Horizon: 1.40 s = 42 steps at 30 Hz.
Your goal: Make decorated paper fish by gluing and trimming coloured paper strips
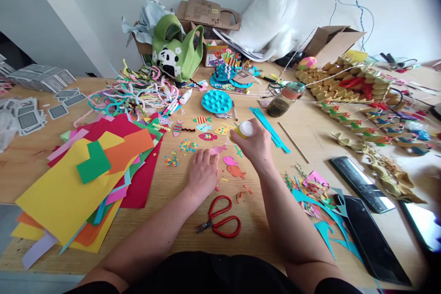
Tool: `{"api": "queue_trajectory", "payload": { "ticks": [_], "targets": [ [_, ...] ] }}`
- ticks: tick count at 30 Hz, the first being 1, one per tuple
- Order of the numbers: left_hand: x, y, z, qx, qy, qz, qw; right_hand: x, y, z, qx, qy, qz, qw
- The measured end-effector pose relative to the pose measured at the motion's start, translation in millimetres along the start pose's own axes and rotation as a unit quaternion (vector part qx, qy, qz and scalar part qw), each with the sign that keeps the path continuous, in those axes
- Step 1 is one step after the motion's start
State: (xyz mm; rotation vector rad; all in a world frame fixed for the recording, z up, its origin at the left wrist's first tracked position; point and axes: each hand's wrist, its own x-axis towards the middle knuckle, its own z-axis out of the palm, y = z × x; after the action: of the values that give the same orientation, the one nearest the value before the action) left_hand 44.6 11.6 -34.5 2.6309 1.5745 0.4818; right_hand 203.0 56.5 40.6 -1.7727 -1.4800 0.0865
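My right hand (257, 144) is closed around a glue bottle (245, 128), white at its base with a yellow label, tipped so its nozzle points down and left. Below the nozzle lies a pink paper fish (219, 149), partly hidden by my left hand (203, 172), whose fingers hold it on the table. Close by are a magenta paper fish (230, 161) and an orange paper fish (236, 172). Decorated paper fish, among them a red one (207, 136) and a yellow one (221, 131), lie just beyond. Red-handled scissors (220, 220) rest nearer my body.
Coloured paper sheets (69, 188) are stacked at left, with pipe cleaners (138, 92) behind. A blue scalloped disc (217, 101) and a glass jar (285, 98) stand farther back. Paper scraps (312, 193), phones (372, 239) and egg-carton pieces (347, 80) occupy the right.
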Motion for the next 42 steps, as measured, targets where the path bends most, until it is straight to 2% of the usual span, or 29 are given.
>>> {"api": "queue_trajectory", "payload": {
  "ticks": [7, 12, 18, 25, 31, 34, 38, 42],
  "targets": [
    [0, 0, -0.9, -0.001, 0.003, 0.001, 1.000, -6, 4, 20, 0.001, -0.076, -0.022, 0.997],
    [0, -1, 0.2, -0.002, 0.002, 0.003, 1.000, -7, 10, 26, -0.021, -0.089, -0.030, 0.995],
    [0, 0, 0.0, -0.005, 0.000, -0.002, 1.000, -6, 0, 13, 0.016, -0.050, -0.010, 0.999],
    [0, 0, 0.4, 0.001, 0.002, -0.002, 1.000, -9, -6, 14, 0.054, -0.039, -0.028, 0.997],
    [0, 0, -0.5, 0.002, -0.002, 0.002, 1.000, -5, -8, -1, 0.069, 0.047, -0.028, 0.996],
    [0, 0, -1.1, 0.000, 0.000, 0.001, 1.000, -6, -9, 1, 0.071, 0.006, -0.031, 0.997],
    [0, 0, -1.0, 0.001, 0.003, 0.002, 1.000, -13, -5, 21, 0.056, -0.080, -0.046, 0.994],
    [0, 0, -1.2, -0.009, 0.006, 0.004, 1.000, -16, 1, 36, 0.046, -0.100, -0.047, 0.993]
  ]
}}
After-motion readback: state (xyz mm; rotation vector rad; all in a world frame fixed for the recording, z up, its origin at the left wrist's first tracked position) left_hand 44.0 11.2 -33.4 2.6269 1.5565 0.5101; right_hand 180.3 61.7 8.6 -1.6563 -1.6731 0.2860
